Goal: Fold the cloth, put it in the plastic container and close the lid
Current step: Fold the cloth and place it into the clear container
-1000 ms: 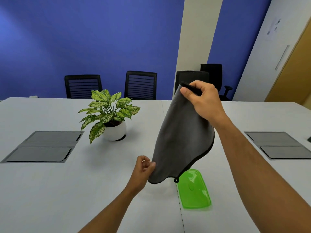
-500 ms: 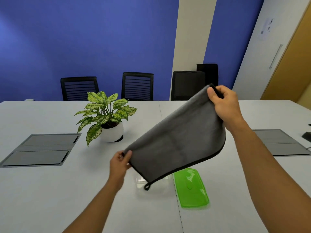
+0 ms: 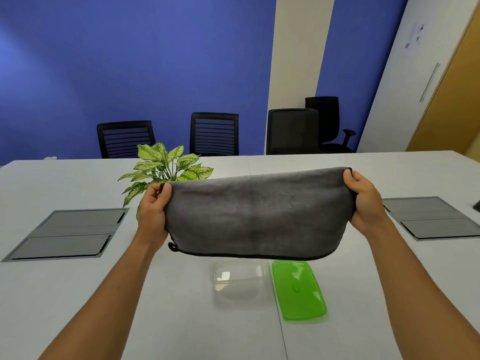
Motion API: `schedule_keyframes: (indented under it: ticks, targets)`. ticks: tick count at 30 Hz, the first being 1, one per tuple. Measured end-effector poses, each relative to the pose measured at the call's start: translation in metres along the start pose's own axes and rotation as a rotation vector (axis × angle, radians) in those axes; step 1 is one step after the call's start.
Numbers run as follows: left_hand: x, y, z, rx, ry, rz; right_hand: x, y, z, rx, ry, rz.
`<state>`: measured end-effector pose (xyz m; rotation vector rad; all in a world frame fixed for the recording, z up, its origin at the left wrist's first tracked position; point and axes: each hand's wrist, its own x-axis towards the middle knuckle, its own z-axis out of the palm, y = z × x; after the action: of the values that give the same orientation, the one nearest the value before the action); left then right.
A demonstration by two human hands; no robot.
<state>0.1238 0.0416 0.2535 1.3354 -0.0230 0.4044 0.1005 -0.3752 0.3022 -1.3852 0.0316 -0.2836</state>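
A grey cloth (image 3: 257, 214) with a black hem hangs doubled over in the air above the table, stretched level between both hands. My left hand (image 3: 153, 209) grips its left end and my right hand (image 3: 363, 201) grips its right end. A small hanging loop dangles at the cloth's lower left corner. Below the cloth, a clear plastic container (image 3: 240, 284) stands open on the white table (image 3: 78, 294). Its green lid (image 3: 298, 289) lies flat just to the right of it, touching or nearly touching its side.
A potted plant (image 3: 166, 167) stands behind my left hand, partly hidden by it. Grey cable hatches (image 3: 67, 235) (image 3: 431, 216) are set into the table at left and right. Black chairs (image 3: 214, 133) line the far edge.
The cloth hung slanted from my raised right hand. My right hand has come down and my left hand has risen, so the cloth now stretches level and doubled over between them.
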Motion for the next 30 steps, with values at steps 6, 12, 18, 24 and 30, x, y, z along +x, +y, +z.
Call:
schedule_keyframes:
  ticks: [6, 12, 18, 24, 30]
  targets:
    - [0.007, -0.009, 0.011, 0.436, 0.147, 0.088, 0.013, 0.027, 0.022, -0.405, 0.193, -0.039]
    - [0.000, -0.005, 0.012, 0.430, 0.142, 0.138, 0.012, 0.033, 0.035, -0.398, 0.241, -0.135]
    - [-0.015, 0.015, 0.054, 0.436, 0.089, 0.244, -0.007, 0.026, 0.084, -0.509, 0.192, -0.321]
    - [-0.032, 0.022, 0.114, 0.391, -0.068, 0.217, -0.032, 0.030, 0.154, -0.531, 0.061, -0.365]
    - [-0.035, 0.029, 0.125, 0.357, -0.218, 0.224, -0.038, 0.033, 0.170, -0.518, -0.038, -0.331]
